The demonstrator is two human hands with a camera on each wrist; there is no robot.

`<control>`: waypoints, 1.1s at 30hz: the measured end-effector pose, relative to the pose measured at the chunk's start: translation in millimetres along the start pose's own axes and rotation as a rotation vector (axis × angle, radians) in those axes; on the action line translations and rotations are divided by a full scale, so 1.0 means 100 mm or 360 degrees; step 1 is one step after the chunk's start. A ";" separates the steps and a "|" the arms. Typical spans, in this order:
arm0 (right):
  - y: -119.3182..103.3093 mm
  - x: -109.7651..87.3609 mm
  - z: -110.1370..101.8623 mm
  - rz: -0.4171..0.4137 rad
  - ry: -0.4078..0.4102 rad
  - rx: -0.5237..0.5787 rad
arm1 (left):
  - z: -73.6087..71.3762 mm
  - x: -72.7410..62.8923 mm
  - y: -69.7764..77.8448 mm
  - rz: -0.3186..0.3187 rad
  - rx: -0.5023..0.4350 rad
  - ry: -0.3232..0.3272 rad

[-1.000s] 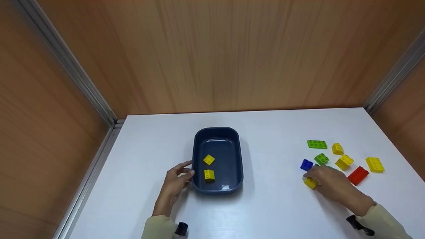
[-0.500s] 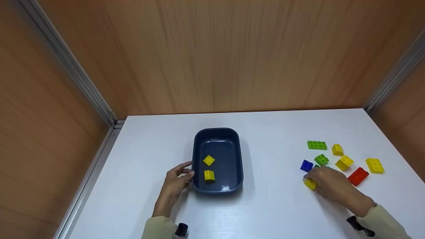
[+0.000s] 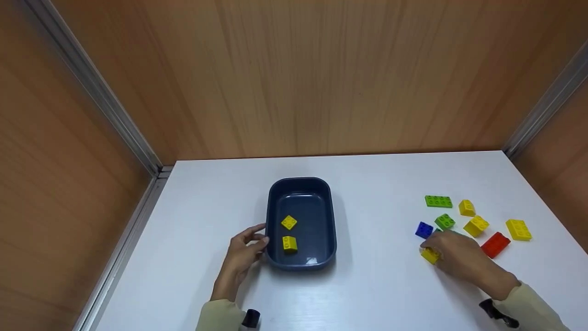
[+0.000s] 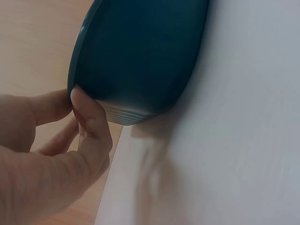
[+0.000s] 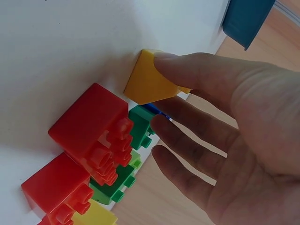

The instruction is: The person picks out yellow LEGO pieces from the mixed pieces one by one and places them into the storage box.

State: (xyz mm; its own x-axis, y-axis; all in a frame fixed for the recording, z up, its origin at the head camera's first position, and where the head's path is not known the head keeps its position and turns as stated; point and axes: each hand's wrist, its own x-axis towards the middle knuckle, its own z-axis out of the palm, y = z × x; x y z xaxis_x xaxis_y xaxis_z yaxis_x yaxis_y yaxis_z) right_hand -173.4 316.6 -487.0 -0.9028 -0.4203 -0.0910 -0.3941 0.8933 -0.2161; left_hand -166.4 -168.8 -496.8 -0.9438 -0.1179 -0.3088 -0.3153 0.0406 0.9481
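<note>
In the head view, a dark blue tray [image 3: 333,220] stands mid-table with two yellow toy bricks [image 3: 289,244] inside. My left hand [image 3: 243,255] holds the tray's left edge; up close in the left wrist view, thumb and finger pinch its rim [image 4: 75,61]. Over at the right, my right hand [image 3: 464,259] pinches a yellow sloped brick [image 5: 152,77] between thumb and fingers, close to the tabletop. Its other fingers [image 5: 187,140] extend loosely beside green and blue bricks. From above, the hand covers part of the yellow brick.
Around the right hand lie a blue brick [image 3: 424,229], a light green brick [image 3: 444,221], a flat green brick [image 3: 438,201], a red brick [image 3: 495,244] and several yellow bricks [image 3: 519,230]. Wooden panels [image 3: 321,78] stand behind and beside the white table [image 3: 367,184].
</note>
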 end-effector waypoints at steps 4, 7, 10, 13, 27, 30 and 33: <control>-0.02 0.01 -0.02 -0.0001 0.0018 0.0013 | 0.00 0.00 0.00 -0.0006 -0.0002 0.0000; -0.04 0.02 -0.04 -0.0001 0.0047 0.0022 | 0.00 0.00 0.00 -0.0009 0.0006 0.0006; -0.06 0.03 -0.06 -0.0004 0.0070 0.0020 | 0.01 0.00 0.00 0.0000 0.0006 0.0010; -0.10 0.05 -0.09 -0.0003 0.0082 0.0023 | 0.01 0.01 0.00 0.0005 0.0007 0.0011; -0.26 0.19 -0.22 -0.0102 0.0119 0.0001 | 0.01 0.00 0.01 -0.0007 0.0029 0.0010; -0.30 0.23 -0.24 -0.0127 0.0138 0.0002 | 0.01 0.00 0.01 -0.0003 0.0017 0.0006; -0.33 0.27 -0.27 -0.0162 0.0172 -0.0016 | 0.01 0.00 0.01 -0.0001 0.0007 0.0010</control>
State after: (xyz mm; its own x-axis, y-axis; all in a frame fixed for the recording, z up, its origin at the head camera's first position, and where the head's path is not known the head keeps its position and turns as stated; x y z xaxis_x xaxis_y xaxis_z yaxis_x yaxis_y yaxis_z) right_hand -188.9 279.9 -456.5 -0.8712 -0.4897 0.0363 -0.4858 0.8488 -0.2088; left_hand -167.0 -168.1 -496.1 -0.9429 -0.1244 -0.3091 -0.3165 0.0446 0.9475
